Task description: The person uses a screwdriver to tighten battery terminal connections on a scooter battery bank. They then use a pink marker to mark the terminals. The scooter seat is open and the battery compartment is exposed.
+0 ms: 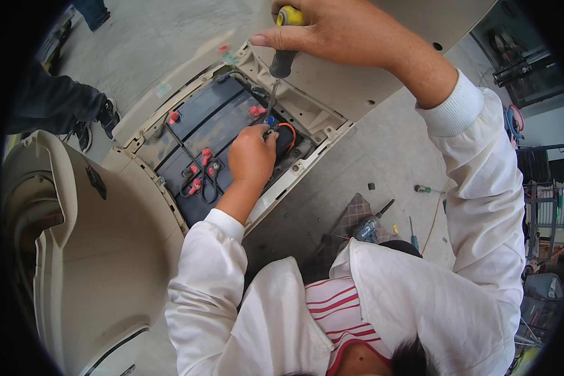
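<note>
In my right hand (341, 31) is a screwdriver (284, 61) with a yellow and dark grey handle. Its shaft slants down toward the near right end of a row of dark batteries (210, 119). My left hand (252, 153) is closed at that spot, thumb and fingertips pinched around something small and dark that I cannot make out. Beside the fingertips are a blue piece (269, 120) and an orange wire (292, 135). A red terminal cap (257, 111) sits just beyond them. More red caps (206, 155) and black cables lie across the battery tops.
A beige body frame (307, 164) surrounds the batteries, with a curved beige panel (113, 250) at left. On the floor lie a power tool (366, 229) and a green-handled screwdriver (422, 188). A person's legs (62, 103) show at far left; a rack (548, 213) stands right.
</note>
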{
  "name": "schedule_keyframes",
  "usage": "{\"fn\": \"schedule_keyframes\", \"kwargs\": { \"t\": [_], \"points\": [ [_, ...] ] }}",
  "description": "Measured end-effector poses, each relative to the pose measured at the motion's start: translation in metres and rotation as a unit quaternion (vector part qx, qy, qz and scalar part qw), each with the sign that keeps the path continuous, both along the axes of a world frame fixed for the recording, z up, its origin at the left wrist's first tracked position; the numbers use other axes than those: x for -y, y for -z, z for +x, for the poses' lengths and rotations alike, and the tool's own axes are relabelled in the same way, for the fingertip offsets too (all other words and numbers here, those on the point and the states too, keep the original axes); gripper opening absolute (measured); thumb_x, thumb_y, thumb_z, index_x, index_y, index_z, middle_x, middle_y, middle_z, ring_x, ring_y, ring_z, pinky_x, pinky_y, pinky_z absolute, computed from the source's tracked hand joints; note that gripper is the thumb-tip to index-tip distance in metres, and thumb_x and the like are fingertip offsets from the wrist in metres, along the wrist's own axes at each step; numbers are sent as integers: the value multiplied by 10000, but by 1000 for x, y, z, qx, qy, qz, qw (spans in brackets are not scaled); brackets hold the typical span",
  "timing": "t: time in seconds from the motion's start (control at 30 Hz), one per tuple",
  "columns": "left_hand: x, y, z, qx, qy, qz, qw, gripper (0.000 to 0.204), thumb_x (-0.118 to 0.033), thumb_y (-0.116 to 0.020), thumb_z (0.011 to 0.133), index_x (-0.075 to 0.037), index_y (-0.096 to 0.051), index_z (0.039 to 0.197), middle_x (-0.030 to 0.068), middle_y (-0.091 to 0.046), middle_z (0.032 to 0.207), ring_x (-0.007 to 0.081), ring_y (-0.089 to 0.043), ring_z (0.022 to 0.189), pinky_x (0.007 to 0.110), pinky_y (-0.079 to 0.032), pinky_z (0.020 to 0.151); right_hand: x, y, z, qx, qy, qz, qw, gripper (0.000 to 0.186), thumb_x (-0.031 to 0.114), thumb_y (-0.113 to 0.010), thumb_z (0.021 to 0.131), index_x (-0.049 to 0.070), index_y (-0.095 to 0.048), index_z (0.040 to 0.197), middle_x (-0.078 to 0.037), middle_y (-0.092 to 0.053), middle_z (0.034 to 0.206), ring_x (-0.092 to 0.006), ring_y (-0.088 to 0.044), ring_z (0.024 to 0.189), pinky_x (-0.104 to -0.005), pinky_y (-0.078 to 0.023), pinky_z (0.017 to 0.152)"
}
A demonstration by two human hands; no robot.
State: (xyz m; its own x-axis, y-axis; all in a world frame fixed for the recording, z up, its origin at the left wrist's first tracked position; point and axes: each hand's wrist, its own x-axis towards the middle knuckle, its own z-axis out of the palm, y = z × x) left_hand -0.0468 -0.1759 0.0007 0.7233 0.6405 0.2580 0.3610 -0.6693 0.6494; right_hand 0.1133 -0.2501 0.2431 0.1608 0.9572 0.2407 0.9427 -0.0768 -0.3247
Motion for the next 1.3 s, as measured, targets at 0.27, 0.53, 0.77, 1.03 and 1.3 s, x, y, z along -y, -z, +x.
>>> {"fn": "schedule_keyframes", "kwargs": {
  "t": [0.27, 0.53, 0.77, 1.03, 1.3],
  "points": [
    [-8, 0, -4, 11, 4, -37, 999, 226, -210, -789, 802, -43, -750, 949, 187, -705, 923, 379, -684, 849, 446, -545, 769, 1, -5, -3, -14, -6, -13, 1000, 284, 220, -653, 834, -34, -573, 934, -271, -651, 875, -457, -638, 865, -480, -504, 764],
    [-11, -3, -3, 15, 11, -37, 999, 197, -180, -790, 799, -32, -735, 917, 191, -701, 919, 386, -675, 852, 453, -537, 770, 1, -5, -3, -16, -24, 7, 1000, 266, 225, -632, 850, -27, -574, 911, -276, -648, 869, -464, -633, 861, -494, -504, 765],
    [-16, 0, -1, 26, 22, -26, 999, 195, -175, -791, 799, -32, -737, 921, 188, -700, 919, 385, -675, 855, 449, -537, 771, 0, -2, 0, 9, -58, 37, 998, 271, 235, -638, 852, -23, -572, 899, -261, -655, 844, -454, -638, 830, -494, -509, 741],
    [-16, 0, 0, 26, 21, -30, 999, 190, -176, -789, 802, -44, -753, 935, 183, -697, 913, 380, -674, 843, 450, -535, 766, -1, -3, -2, 15, -40, 20, 999, 282, 224, -659, 845, -33, -570, 921, -270, -656, 846, -461, -643, 821, -487, -509, 722],
    [-17, -2, 0, 16, 18, -40, 999, 191, -179, -789, 804, -49, -756, 939, 181, -697, 913, 379, -674, 846, 452, -534, 764, -3, 2, -1, 31, -11, 31, 999, 322, 252, -690, 850, -38, -590, 949, -277, -660, 883, -445, -651, 848, -466, -512, 744]
  ]
}}
